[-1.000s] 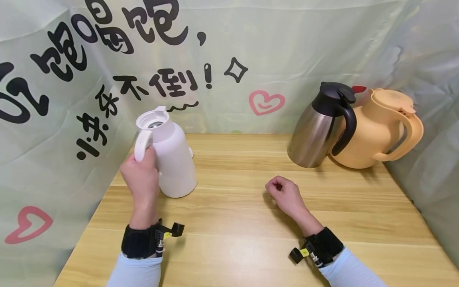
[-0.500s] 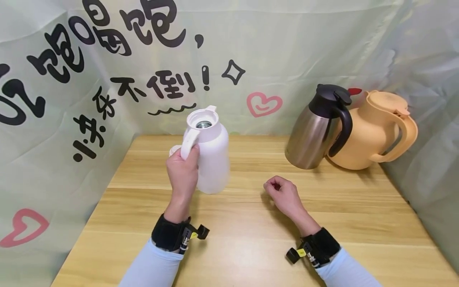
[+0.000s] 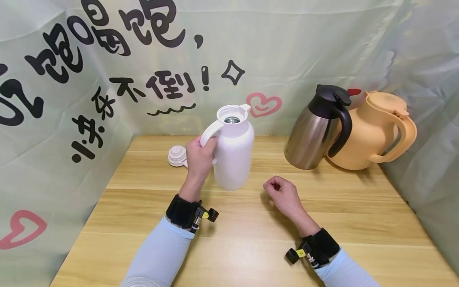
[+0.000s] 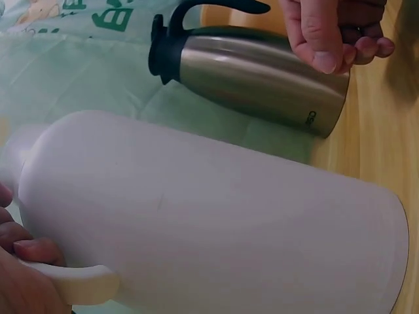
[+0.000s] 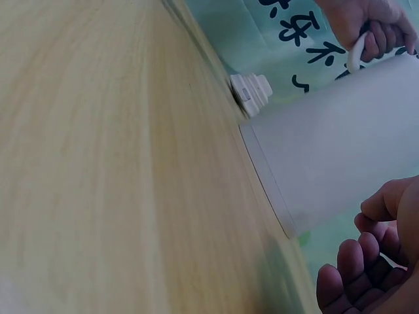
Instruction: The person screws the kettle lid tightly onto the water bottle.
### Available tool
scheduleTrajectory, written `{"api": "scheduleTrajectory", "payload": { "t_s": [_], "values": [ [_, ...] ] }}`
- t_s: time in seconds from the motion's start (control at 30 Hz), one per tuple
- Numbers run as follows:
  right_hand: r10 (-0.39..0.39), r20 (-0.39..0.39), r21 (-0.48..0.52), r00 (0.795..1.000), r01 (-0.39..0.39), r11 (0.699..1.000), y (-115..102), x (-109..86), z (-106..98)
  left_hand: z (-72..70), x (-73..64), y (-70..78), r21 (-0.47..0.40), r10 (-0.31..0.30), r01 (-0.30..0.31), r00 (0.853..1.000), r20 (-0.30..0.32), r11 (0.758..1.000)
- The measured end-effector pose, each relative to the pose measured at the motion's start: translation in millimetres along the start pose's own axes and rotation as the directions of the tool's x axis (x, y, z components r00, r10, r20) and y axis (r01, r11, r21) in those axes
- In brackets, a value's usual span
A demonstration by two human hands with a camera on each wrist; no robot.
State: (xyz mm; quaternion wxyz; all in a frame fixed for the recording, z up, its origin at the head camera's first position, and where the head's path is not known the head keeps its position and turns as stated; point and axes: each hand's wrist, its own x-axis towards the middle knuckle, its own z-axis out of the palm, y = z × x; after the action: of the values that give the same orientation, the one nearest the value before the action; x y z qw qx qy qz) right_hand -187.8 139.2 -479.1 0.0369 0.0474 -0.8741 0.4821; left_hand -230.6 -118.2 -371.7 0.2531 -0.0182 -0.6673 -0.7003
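Pale green fabric walls (image 3: 312, 48), black lettering (image 3: 125, 80), pink hearts (image 3: 15, 225), wood-grain tabletop (image 3: 244, 247), soft glare

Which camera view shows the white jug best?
The head view: the white jug shows from open mouth to base, the left hand gripping its handle. Both wrist views show its body closer, but crop out the mouth.

The lid (image 3: 177, 156) lies left of the held jug (image 3: 234, 159)

Head: from above, forward and down over the left hand (image 3: 199, 159) and right hand (image 3: 285, 197).
Left wrist: close to the white jug (image 4: 216, 209), rolled sideways, towards the steel jug (image 4: 262, 75).
Right wrist: low over the table (image 5: 118, 170), facing the white jug; exact height hard to judge.
Wrist overlap: white jug, both hands.
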Motion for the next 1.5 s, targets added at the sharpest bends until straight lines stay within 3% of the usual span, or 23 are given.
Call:
{"api": "scheduleTrajectory", "payload": {
  "t_s": [0.4, 0.7, 1.0, 1.2, 1.5],
  "values": [
    [0.009, -0.004, -0.006, 1.000, -0.009, 1.000, -1.5, 1.7, 0.7, 4.8, 20.8, -9.2, -0.036, -0.016, 0.023, 0.985, 0.172, 0.999],
    [0.011, -0.003, -0.009, 1.000, -0.011, 1.000, -0.3, 3.4, 1.4, 5.4, 32.6, -12.4, -0.036, -0.028, 0.037, 0.973, 0.228, 0.999],
    [0.022, 0.004, -0.006, 1.000, -0.022, 1.000, -0.7, 3.2, 2.2, 3.6, 39.5, -12.4, -0.045, -0.050, 0.067, 0.951, 0.305, 0.997],
    [0.024, 0.007, -0.001, 1.000, -0.024, 1.000, 0.0, 2.8, 3.1, 8.1, 34.4, -8.2, -0.031, -0.061, 0.072, 0.957, 0.283, 0.997],
    [0.023, 0.013, 0.000, 1.000, -0.023, 1.000, 0.2, 2.4, 3.9, 18.0, 22.2, -5.2, 0.088, -0.072, 0.059, 0.986, 0.148, 0.994]
  ]
}}
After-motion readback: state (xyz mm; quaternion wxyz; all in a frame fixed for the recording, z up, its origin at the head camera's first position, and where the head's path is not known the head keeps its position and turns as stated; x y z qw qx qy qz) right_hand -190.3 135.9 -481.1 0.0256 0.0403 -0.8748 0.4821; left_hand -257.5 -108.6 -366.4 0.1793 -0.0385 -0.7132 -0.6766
